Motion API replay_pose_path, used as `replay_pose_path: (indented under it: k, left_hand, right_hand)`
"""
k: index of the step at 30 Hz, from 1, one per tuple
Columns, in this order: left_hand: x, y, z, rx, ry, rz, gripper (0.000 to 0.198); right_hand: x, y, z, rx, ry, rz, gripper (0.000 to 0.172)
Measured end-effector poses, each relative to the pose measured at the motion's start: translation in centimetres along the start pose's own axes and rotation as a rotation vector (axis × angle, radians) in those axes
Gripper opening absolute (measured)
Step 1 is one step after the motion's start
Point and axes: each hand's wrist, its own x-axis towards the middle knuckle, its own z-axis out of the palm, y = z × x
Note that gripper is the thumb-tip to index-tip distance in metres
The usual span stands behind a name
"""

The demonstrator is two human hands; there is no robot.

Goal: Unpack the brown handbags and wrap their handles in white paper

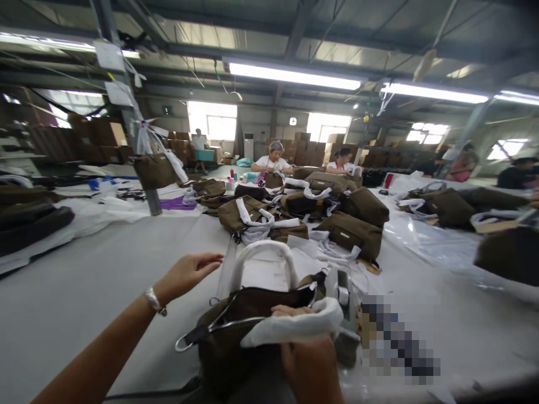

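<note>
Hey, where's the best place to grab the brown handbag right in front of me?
Take the far wrapped handle at the top of its arch, coming from the left: it stands upright and clear above the handbag, while the right hand holds the near handle.

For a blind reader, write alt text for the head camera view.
A person's right hand grips the white-wrapped handle of a brown bag on a grey table, the left hand open beside it. Behind lie more brown bags; other people work farther off.

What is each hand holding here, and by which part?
The right hand grips the brown bag by its near white-wrapped handle. The left hand is open above the table, holding nothing.
</note>
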Motion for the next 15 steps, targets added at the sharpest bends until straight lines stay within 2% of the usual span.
replay_pose_path:
  k: [2,4,7,10,12,14,15]
  left_hand:
    - [-1.6,-2.0,-0.9,0.092,0.067,-0.077,0.062]
    - [-3.9,-4.3,-0.6,0.171,0.082,-0.147,0.064]
    - [-7.7,-7.4,2.2,0.243,0.037,-0.208,0.074]
    - [-10.7,-9.9,5.7,0.327,0.002,-0.246,0.092]
    - [-11.7,-11.1,7.0,0.398,0.007,-0.245,0.096]
    - [-11.9,-11.3,7.0,0.385,0.044,-0.227,0.088]
    - [-11.8,-10.7,6.5,0.33,0.08,-0.22,0.08]
  right_hand:
    - [0.4,0.3,-0.3,-0.163,-0.024,0.06,0.029]
    - [0.9,0.6,-0.4,-0.221,-0.049,0.088,0.027]
    - [1.5,0.5,0.1,-0.125,-0.051,0.057,0.019]
    - [1.4,0.0,0.7,-0.066,-0.054,-0.082,0.022]
    - [0.9,-0.1,0.9,-0.051,-0.08,-0.168,0.03]
    - [0.4,-0.1,0.9,-0.043,-0.09,-0.163,0.028]
    - [0.2,0.0,0.9,-0.037,-0.108,-0.136,0.023]
